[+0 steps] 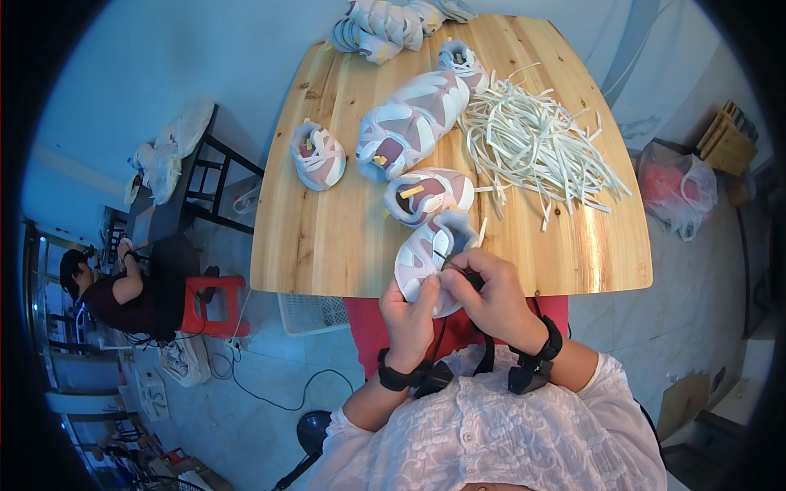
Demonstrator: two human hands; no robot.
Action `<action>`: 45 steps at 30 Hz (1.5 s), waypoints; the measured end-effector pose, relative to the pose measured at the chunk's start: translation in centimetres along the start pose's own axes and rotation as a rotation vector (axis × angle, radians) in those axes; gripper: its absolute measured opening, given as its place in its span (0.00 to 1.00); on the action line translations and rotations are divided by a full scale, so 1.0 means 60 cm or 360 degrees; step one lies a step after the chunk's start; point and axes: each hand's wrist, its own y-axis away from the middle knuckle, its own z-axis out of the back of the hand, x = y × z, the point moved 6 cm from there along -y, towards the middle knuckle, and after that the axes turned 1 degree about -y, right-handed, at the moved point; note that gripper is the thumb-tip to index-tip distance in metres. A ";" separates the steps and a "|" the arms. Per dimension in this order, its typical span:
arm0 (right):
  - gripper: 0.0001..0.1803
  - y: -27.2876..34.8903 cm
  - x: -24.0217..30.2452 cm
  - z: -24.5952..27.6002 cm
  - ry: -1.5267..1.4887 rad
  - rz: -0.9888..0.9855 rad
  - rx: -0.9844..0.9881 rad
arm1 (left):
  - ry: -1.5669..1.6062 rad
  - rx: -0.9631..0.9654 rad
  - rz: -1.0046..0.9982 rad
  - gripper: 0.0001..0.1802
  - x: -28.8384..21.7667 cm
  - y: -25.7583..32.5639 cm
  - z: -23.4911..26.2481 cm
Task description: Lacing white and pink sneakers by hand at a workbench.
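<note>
At the table's near edge, my left hand [411, 323] pinches the toe side of a white and pale-pink shoe upper [417, 252]. My right hand [495, 296] is closed at the upper's eyelet side around a slim dark tool [441, 257], whose thin tip reaches toward the eyelets; its exact kind is unclear. A white lace end sticks up beside the opening. Just beyond lies another upper [450, 196] with a yellow tag inside. A nested row of uppers [413, 123] extends behind it, and a single upper [319, 157] stands to the left.
A tangled heap of white laces [544, 151] covers the right of the wooden table [327, 245]. More stacked uppers [389, 29] sit at its far edge. Below left is a white basket [311, 315]. Another person [123, 286] sits on a red stool [217, 307]; a plastic bag [675, 192] stands right.
</note>
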 end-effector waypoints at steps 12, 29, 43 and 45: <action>0.05 0.011 0.054 0.021 0.0734 0.0304 0.0153 | -0.0020 -0.0090 -0.0049 0.11 0.005 0.000 0.001; 0.04 0.007 0.052 0.013 0.0668 0.0286 0.0205 | -0.0036 -0.0085 -0.0120 0.13 0.006 0.002 0.000; 0.04 0.007 0.040 0.014 0.0488 0.0155 0.0248 | -0.0012 -0.0068 -0.0123 0.15 0.004 0.006 -0.003; 0.04 0.005 0.039 0.014 0.0417 0.0128 0.0266 | -0.0004 -0.0071 -0.0123 0.14 0.002 0.005 -0.004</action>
